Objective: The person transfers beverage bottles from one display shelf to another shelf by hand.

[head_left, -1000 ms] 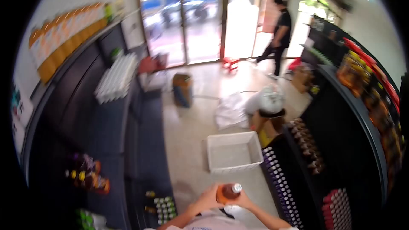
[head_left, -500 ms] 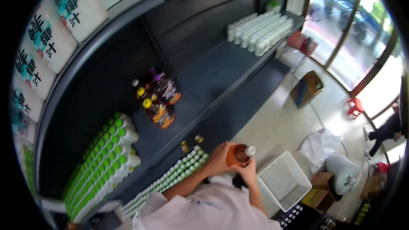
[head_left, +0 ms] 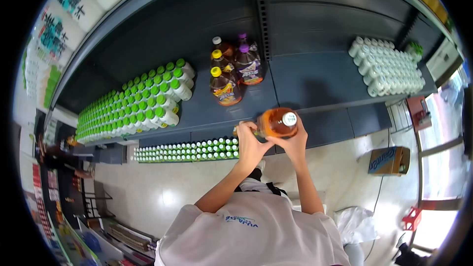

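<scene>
A bottle of orange-brown drink (head_left: 276, 122) with a white cap is held in front of me, level with the shelf's front edge. My right hand (head_left: 294, 141) wraps round its near side. My left hand (head_left: 250, 144) is curled at the bottle's left side, its thumb reaching under toward my right thumb; some of its fingertip contact is hidden. On the shelf (head_left: 197, 113) just beyond stand several large drink bottles: yellow-capped ones (head_left: 225, 90), purple-capped ones (head_left: 250, 67) and a white-capped one (head_left: 217, 42).
Green-capped white bottles (head_left: 138, 101) fill the shelf's left; white cans (head_left: 389, 66) stand in rows at the right. Lower down are more small green-and-white bottles (head_left: 187, 151). A cardboard box (head_left: 389, 161), a white bag (head_left: 355, 225) and a red stool (head_left: 412, 218) are on the floor.
My view has swung to face the shelf more squarely. The bottle has come up to the shelf edge, nearer the large bottles. My left hand has shifted to the bottle's left side.
</scene>
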### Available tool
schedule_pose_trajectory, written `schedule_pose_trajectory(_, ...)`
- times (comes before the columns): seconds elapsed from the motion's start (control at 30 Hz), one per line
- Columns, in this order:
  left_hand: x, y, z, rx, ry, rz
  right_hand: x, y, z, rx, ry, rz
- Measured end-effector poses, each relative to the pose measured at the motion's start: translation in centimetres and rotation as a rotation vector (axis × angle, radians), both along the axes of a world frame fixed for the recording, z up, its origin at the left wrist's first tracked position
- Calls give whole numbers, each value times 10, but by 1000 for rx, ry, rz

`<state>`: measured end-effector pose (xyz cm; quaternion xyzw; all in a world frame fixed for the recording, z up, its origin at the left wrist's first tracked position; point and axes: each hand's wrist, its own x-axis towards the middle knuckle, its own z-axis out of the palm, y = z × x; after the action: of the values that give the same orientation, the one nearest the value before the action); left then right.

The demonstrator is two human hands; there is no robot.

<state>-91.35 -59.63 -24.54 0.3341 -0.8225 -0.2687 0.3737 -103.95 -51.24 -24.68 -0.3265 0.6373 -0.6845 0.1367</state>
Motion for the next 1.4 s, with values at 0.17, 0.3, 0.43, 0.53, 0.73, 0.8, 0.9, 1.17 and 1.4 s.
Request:
schedule_pose_trajectory(0.17, -11, -44, -13, 3, 82, -6, -7, -67, 22, -23, 66, -18)
schedule_pose_trajectory(0.3, -14, -73, -38, 385, 39, -174, -8, -104, 8, 59, 34, -43)
schedule_pose_trajectory(0.43, -23, -97, -59, 428, 105, -286, -12, -137, 5, 152, 81, -58)
schedule_pose_trajectory(0.53, -29, -118, -78, 441, 196, -371, -17, -158, 6, 194, 81, -91)
schedule_pose_trajectory(0.73, -39, -124, -79, 213, 245, -411, -23, -174, -14, 296, 25, -117)
schedule_pose_trajectory(0.8, -40, -120, -73, 289, 215, -416, -23, -173, -14, 326, -30, -80)
schedule_pose_trajectory(0.9, -41, -121, -84, 385, 115, -473, -18, -168, -11, 126, 49, -85)
schedule_pose_trajectory(1.17, -47, -82, -93, 666, 87, -959, 79, -7, -66, 92, -205, -457)
schedule_pose_trajectory(1.4, 14, 59, -96, 608, -313, -1554, 357, 211, -199, 239, -654, -1667)
